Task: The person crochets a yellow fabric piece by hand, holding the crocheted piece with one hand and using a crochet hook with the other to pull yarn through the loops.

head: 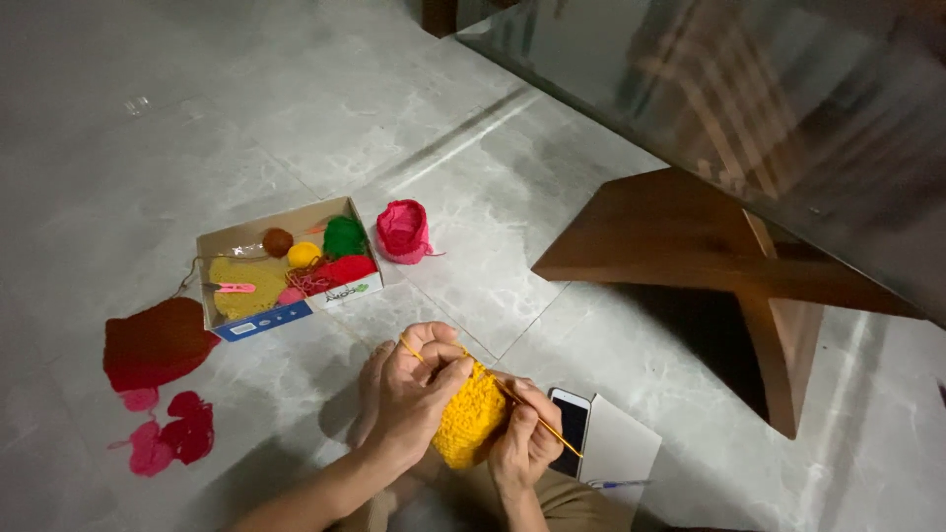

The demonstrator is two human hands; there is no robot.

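Note:
My left hand (414, 389) grips the top edge of a yellow crocheted piece (469, 422), with a strand of yellow yarn (412, 349) running over its fingers. My right hand (525, 441) holds a thin yellow crochet hook (548, 429), its tip pushed into the yellow piece. Both hands work close together above my lap and my bare foot (369, 389) on the floor.
An open cardboard box (229, 240) holds balls of yarn in green, yellow, brown and red. A pink crocheted cup (402, 232) stands beside it. Red and pink crocheted pieces (156, 345) lie at left. A phone (572, 426) and paper (621, 448) lie at right, near a wooden table base (690, 246).

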